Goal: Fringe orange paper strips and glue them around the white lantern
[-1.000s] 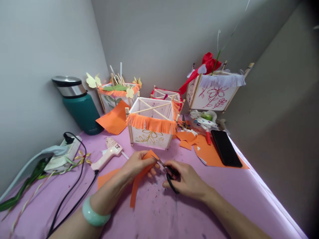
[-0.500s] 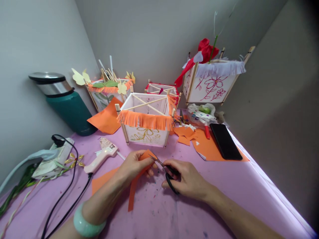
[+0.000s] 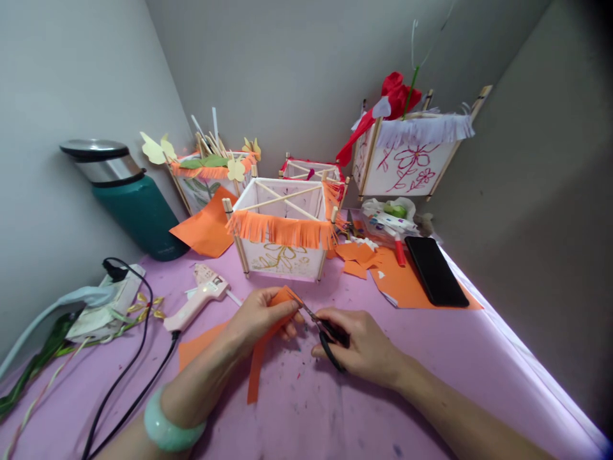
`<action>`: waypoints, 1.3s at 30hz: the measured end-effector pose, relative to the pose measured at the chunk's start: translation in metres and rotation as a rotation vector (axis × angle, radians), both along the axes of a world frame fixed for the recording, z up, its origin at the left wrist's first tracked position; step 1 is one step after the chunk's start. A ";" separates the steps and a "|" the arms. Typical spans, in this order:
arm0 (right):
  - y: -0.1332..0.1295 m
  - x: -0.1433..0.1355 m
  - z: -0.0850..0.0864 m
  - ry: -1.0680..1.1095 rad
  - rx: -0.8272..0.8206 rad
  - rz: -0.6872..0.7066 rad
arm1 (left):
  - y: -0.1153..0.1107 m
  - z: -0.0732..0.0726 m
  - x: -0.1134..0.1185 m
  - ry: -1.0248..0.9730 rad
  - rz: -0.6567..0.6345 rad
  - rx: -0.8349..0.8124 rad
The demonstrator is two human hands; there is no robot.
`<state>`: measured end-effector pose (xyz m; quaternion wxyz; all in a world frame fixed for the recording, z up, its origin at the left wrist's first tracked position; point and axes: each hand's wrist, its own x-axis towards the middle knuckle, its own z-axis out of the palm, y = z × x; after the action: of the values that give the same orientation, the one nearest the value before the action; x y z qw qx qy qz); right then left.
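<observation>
My left hand pinches an orange paper strip, whose tail hangs down below the palm. Black-handled scissors are held in my right hand, their blades touching the strip's upper end beside my left fingertips. The blades look nearly closed. Just beyond both hands stands a white paper box framed with wooden sticks, with orange fringe along its top edge. Under my left forearm lies an orange sheet, partly hidden by the arm.
A pink glue gun, its cord and a power strip lie at left, near a teal bottle. Behind stand more decorated boxes. A black phone rests on orange paper at right.
The scissor blades have closed somewhat at the strip's end. Both hands keep nearly the same place, and the whole view has shifted slightly.
</observation>
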<state>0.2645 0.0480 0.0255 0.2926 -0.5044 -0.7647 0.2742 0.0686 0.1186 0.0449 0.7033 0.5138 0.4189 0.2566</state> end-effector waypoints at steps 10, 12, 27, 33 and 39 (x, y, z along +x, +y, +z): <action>0.001 0.001 -0.002 -0.011 0.046 -0.009 | 0.001 -0.003 -0.001 -0.035 -0.005 -0.017; 0.001 0.002 -0.002 -0.015 0.047 -0.013 | 0.001 -0.003 -0.001 -0.038 0.007 -0.015; 0.002 0.004 -0.003 -0.015 0.058 0.000 | -0.001 0.002 -0.002 -0.102 -0.043 -0.009; 0.003 0.005 -0.007 -0.033 0.062 -0.013 | 0.001 -0.002 -0.004 -0.131 -0.061 0.016; 0.004 0.005 -0.005 -0.050 0.057 -0.014 | 0.005 -0.005 -0.006 -0.129 -0.070 0.044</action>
<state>0.2700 0.0517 0.0206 0.2893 -0.5080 -0.7757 0.2377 0.0627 0.1231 0.0397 0.7260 0.5257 0.3489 0.2737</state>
